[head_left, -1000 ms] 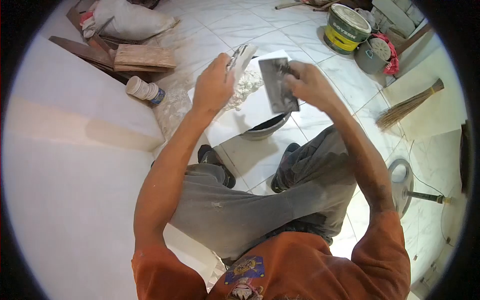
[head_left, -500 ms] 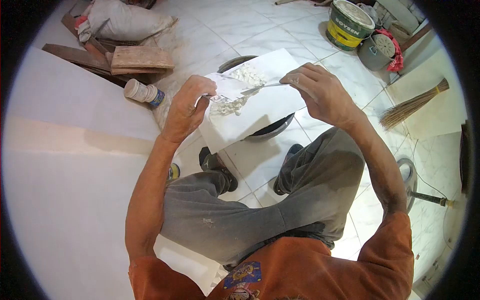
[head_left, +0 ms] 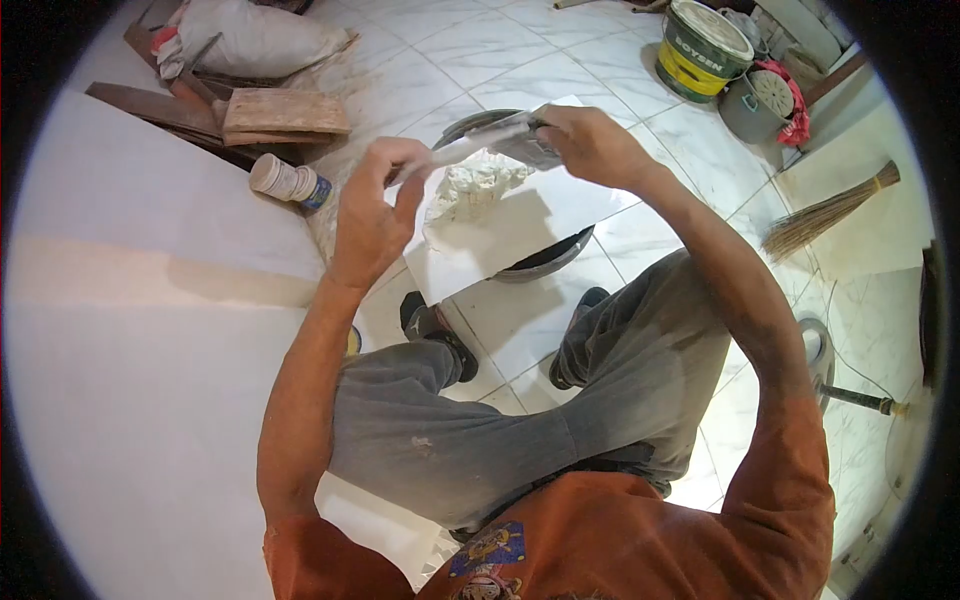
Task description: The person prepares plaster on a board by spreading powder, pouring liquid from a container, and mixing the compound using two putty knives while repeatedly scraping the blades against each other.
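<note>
My left hand (head_left: 378, 210) is closed, thumb against fingers, on the edge of a thin pale flat scraper (head_left: 460, 150). My right hand (head_left: 600, 150) grips a grey metal putty knife (head_left: 530, 150), blurred by motion. Both tools meet above a white board (head_left: 530, 235), and their exact outlines are smeared. A lumpy mound of white putty (head_left: 470, 192) lies on the board below the hands. Under the board sits a dark round tub (head_left: 550, 262), whose rim shows at two sides.
A green and yellow paint bucket (head_left: 703, 55) and a grey pail (head_left: 752, 105) stand far right, near a stick broom (head_left: 832, 212). To the left are stacked cups (head_left: 288, 182), wooden boards (head_left: 285, 112) and a white sack (head_left: 255, 40). A white surface (head_left: 130, 400) runs along my left.
My right hand has moved left and up with the putty knife, whose blade has turned. The left hand's scraper is now more edge-on. The putty lies gathered in one mound.
</note>
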`<state>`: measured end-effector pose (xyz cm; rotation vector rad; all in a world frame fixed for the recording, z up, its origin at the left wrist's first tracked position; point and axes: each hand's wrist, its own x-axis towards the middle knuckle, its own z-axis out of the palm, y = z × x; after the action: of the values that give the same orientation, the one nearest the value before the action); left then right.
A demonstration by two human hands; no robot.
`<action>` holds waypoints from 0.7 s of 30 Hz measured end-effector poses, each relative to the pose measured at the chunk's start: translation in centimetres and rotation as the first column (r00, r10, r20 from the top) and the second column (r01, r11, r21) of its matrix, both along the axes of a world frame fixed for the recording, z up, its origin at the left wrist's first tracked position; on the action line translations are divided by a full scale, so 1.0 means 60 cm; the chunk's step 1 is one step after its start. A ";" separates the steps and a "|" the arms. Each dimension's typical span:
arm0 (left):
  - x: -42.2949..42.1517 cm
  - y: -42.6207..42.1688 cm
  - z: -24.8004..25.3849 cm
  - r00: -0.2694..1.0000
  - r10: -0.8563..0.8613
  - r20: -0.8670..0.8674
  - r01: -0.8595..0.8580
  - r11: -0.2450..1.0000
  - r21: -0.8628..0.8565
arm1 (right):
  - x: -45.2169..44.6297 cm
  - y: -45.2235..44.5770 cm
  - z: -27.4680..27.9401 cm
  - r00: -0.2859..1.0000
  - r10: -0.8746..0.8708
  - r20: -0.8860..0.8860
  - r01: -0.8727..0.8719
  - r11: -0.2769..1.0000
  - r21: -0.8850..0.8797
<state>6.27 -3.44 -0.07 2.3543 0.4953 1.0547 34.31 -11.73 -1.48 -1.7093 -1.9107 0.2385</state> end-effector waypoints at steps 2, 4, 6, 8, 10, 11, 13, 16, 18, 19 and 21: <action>0.005 0.002 0.002 0.994 0.096 0.059 -0.079 0.969 -0.233 | 0.000 -0.005 0.013 0.966 -0.098 -0.239 0.066 0.988 -0.139; 0.011 0.015 0.002 0.978 0.183 0.104 -0.129 0.910 -0.395 | 0.012 -0.003 0.010 0.855 -0.173 -0.489 0.078 0.975 -0.208; 0.017 0.035 -0.010 0.955 0.260 0.144 -0.160 0.857 -0.489 | 0.020 0.004 -0.002 0.642 -0.212 -0.737 0.038 0.969 -0.245; 0.027 0.043 -0.021 0.922 0.335 0.194 -0.120 0.724 -0.680 | 0.002 0.002 0.005 0.315 -0.270 -0.910 0.014 0.960 -0.280; 0.040 0.041 -0.020 0.904 0.390 0.178 -0.080 0.561 -0.824 | -0.002 0.013 0.002 0.227 -0.272 -0.935 -0.036 0.957 -0.288; 0.047 0.038 -0.021 0.905 0.402 0.141 -0.072 0.470 -0.880 | -0.008 0.017 -0.003 0.196 -0.299 -0.934 -0.030 0.950 -0.311; 0.045 0.049 -0.035 0.949 0.223 0.222 0.149 0.305 -0.941 | -0.030 0.023 -0.001 0.132 -0.353 -0.926 -0.015 0.934 -0.358; 0.057 0.046 -0.051 0.971 0.178 0.158 0.141 0.105 -0.984 | -0.050 0.032 -0.009 0.044 -0.391 -0.919 -0.033 0.919 -0.392; 0.065 0.041 -0.041 0.972 0.156 0.177 0.168 0.071 -0.983 | -0.056 0.031 -0.012 0.005 -0.369 -0.930 -0.026 0.929 -0.369; 0.066 0.039 -0.036 0.972 0.144 0.188 0.182 0.052 -0.982 | -0.058 0.031 -0.018 0.006 -0.378 -0.926 -0.038 0.925 -0.378; 0.064 0.044 -0.032 0.965 0.183 0.187 0.172 0.091 -0.981 | -0.056 0.030 -0.027 0.070 -0.399 -0.914 -0.075 0.912 -0.404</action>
<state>10.12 -0.81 -2.01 0.8746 0.7831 0.5908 30.92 -9.95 -3.07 -1.2251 -0.5370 1.3710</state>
